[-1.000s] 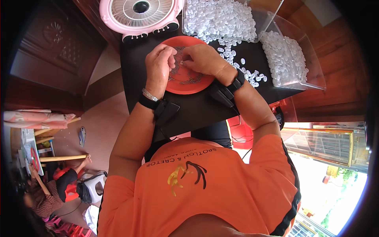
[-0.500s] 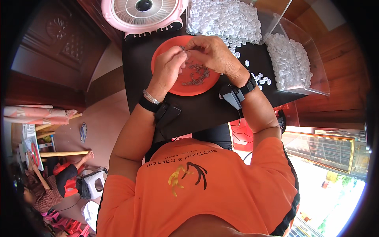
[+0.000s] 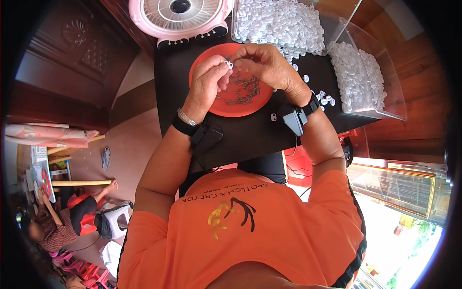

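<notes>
My left hand (image 3: 208, 85) is over the red-orange plate (image 3: 211, 107), thumb and forefinger pinching a small white plastic piece with two holes (image 3: 229, 64). Just right of that piece, my right hand (image 3: 272, 67) has its thumb and fingers pressed together. Whatever sits between those fingertips is too small to make out. Thin grey metal pins (image 3: 244, 94) lie scattered in the plate under both hands.
A clear bin of white plastic pieces (image 3: 279, 24) stands behind the plate, another heap (image 3: 358, 79) in a clear tray to the right. Loose pieces (image 3: 327, 100) lie between. A pink fan (image 3: 180, 24) is at the back left. Another person (image 3: 60, 221) sits far left.
The right fingertips have drawn slightly away from the left ones, so the white piece now shows. A loose white piece beside the right wrist has come into sight. The whole view has shifted slightly.
</notes>
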The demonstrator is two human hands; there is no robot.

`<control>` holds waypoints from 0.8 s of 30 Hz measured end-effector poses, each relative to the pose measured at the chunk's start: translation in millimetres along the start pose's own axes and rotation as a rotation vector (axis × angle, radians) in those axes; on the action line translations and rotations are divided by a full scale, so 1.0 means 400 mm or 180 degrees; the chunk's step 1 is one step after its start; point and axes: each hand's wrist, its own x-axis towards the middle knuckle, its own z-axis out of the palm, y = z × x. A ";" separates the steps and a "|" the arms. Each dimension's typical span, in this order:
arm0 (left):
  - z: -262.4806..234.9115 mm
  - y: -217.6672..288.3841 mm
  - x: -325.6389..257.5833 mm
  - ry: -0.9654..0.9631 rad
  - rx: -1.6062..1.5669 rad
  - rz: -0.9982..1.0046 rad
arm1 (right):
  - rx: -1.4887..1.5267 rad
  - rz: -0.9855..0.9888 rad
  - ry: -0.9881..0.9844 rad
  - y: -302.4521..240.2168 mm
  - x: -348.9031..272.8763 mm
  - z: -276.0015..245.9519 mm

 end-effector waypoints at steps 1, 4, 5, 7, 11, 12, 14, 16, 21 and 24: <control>0.000 0.000 0.001 0.0000 0.0009 0.0001 | -0.0042 -0.0097 -0.0019 0.009 0.000 -0.002; 0.000 -0.002 0.001 -0.0021 -0.0031 0.0049 | -0.0162 -0.0207 -0.0021 0.000 -0.002 0.003; 0.000 -0.006 0.001 0.0008 -0.0002 0.0059 | -0.0246 -0.0214 0.0000 -0.005 -0.003 0.005; 0.001 -0.008 0.000 0.0030 0.0028 0.0060 | -0.0277 -0.0231 -0.0001 -0.006 -0.002 0.010; 0.000 -0.006 -0.001 0.0007 -0.0202 -0.0195 | -0.0256 -0.0576 0.0155 0.008 0.000 0.011; -0.002 -0.002 -0.003 -0.0073 -0.0486 -0.0472 | -0.0247 -0.0564 0.0158 0.011 0.001 0.010; -0.007 0.000 -0.002 -0.0275 -0.0699 -0.0568 | -0.0414 -0.0906 0.0161 0.015 0.003 0.006; -0.013 -0.003 0.003 -0.0479 -0.1092 -0.0636 | -0.0708 -0.1008 0.0160 0.017 0.007 -0.002; -0.013 -0.014 0.008 -0.0354 -0.0996 -0.0606 | -0.1144 -0.1123 0.0120 0.004 0.002 0.002; -0.009 -0.004 0.004 -0.0281 -0.0838 -0.0614 | -0.0706 -0.0912 0.0072 0.017 0.003 0.005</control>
